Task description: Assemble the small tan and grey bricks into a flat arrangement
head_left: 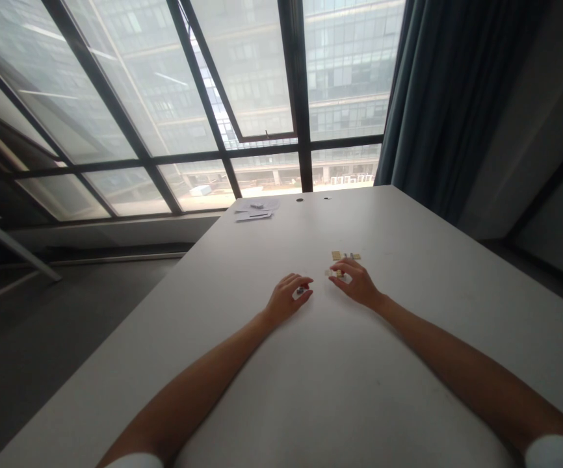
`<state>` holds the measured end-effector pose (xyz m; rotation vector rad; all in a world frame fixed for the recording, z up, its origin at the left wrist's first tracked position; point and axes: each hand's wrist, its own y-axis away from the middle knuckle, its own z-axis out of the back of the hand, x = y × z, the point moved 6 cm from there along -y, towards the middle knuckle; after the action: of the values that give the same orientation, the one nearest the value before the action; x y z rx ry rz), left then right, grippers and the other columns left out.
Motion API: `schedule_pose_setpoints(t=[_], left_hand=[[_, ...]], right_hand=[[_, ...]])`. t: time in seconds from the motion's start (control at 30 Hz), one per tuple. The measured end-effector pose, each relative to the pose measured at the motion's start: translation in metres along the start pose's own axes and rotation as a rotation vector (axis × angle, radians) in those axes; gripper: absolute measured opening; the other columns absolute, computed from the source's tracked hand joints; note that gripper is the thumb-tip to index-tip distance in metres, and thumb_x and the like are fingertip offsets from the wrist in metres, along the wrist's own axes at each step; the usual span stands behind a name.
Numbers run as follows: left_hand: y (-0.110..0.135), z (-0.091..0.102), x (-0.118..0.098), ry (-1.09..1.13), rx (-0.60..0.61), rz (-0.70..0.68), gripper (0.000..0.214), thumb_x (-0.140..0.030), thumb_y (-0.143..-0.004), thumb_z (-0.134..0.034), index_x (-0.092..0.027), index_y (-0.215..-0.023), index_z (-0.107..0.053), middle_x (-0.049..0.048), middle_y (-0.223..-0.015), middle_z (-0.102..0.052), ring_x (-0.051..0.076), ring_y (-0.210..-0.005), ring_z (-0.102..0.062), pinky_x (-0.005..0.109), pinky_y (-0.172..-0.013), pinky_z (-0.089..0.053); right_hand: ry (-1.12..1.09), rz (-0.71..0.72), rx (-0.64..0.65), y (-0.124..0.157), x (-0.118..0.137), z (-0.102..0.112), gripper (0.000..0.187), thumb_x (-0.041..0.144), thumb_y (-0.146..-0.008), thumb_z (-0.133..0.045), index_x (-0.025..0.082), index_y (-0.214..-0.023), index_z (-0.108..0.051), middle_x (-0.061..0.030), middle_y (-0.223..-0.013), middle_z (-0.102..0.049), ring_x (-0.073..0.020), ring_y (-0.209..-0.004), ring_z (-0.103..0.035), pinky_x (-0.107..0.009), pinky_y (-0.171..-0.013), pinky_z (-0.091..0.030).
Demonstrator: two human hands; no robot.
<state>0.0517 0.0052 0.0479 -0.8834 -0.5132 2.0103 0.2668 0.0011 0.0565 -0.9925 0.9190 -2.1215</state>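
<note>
My left hand rests on the white table with its fingers curved and the thumb apart from them. A small dark object shows in the gap between thumb and fingers; whether they touch it I cannot tell. To the right, my right hand has thumb and forefinger at the two edges of a small flat yellowish piece. Part of that piece is hidden behind the fingers. Just beyond this hand lies another flat yellowish piece with a greyish strip at its right.
White papers with small items on them lie at the table's far left corner. Near the far edge are a dark round spot and a small dark mark. Windows and a blue curtain stand behind.
</note>
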Motion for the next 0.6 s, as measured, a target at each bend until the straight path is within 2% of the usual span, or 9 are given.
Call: schedule_pose_setpoints(t=[0.07, 0.23, 0.37, 0.47, 0.6], left_hand=[[0.000, 0.001, 0.001, 0.000, -0.018, 0.008, 0.016, -0.029, -0.098, -0.057, -0.022, -0.109, -0.066, 0.0054, -0.089, -0.068, 0.018, -0.087, -0.062, 0.034, -0.083, -0.050], [0.000, 0.002, 0.003, -0.006, -0.055, 0.032, 0.014, -0.027, -0.099, -0.055, -0.021, -0.106, -0.065, 0.0045, -0.086, -0.067, 0.018, -0.084, -0.061, 0.034, -0.082, -0.050], [0.000, 0.002, 0.006, -0.013, -0.063, 0.045, 0.013, -0.027, -0.099, -0.055, -0.021, -0.105, -0.065, 0.0039, -0.086, -0.066, 0.018, -0.085, -0.061, 0.033, -0.082, -0.050], [0.001, 0.001, 0.008, -0.013, -0.054, 0.051, 0.013, -0.025, -0.099, -0.054, -0.021, -0.103, -0.065, 0.0039, -0.086, -0.066, 0.018, -0.086, -0.061, 0.032, -0.082, -0.050], [0.001, 0.001, 0.010, -0.013, -0.051, 0.056, 0.013, -0.024, -0.098, -0.054, -0.021, -0.104, -0.066, 0.0044, -0.088, -0.067, 0.018, -0.087, -0.061, 0.032, -0.082, -0.050]], right_hand=[[0.036, -0.068, -0.113, -0.003, -0.018, 0.017, 0.013, 0.033, -0.093, -0.066, 0.022, -0.099, -0.068, -0.0050, -0.091, -0.066, -0.0200, -0.080, -0.060, -0.035, -0.078, -0.051], [0.179, -0.232, -0.268, 0.001, -0.071, 0.052, 0.021, 0.038, -0.090, -0.065, 0.019, -0.098, -0.071, -0.0040, -0.085, -0.064, -0.0194, -0.074, -0.055, -0.035, -0.075, -0.049], [0.249, -0.403, -0.338, 0.014, -0.109, 0.065, 0.030, 0.044, -0.087, -0.063, 0.017, -0.095, -0.073, -0.0055, -0.084, -0.065, -0.0193, -0.070, -0.055, -0.035, -0.071, -0.048], [0.289, -0.554, -0.302, 0.023, -0.130, 0.063, 0.033, 0.045, -0.084, -0.065, 0.015, -0.092, -0.075, -0.0077, -0.084, -0.067, -0.0205, -0.071, -0.056, -0.035, -0.071, -0.047], [0.369, -0.679, -0.143, 0.029, -0.140, 0.051, 0.030, 0.040, -0.082, -0.068, 0.015, -0.095, -0.077, -0.0085, -0.088, -0.069, -0.0221, -0.078, -0.059, -0.032, -0.073, -0.046]])
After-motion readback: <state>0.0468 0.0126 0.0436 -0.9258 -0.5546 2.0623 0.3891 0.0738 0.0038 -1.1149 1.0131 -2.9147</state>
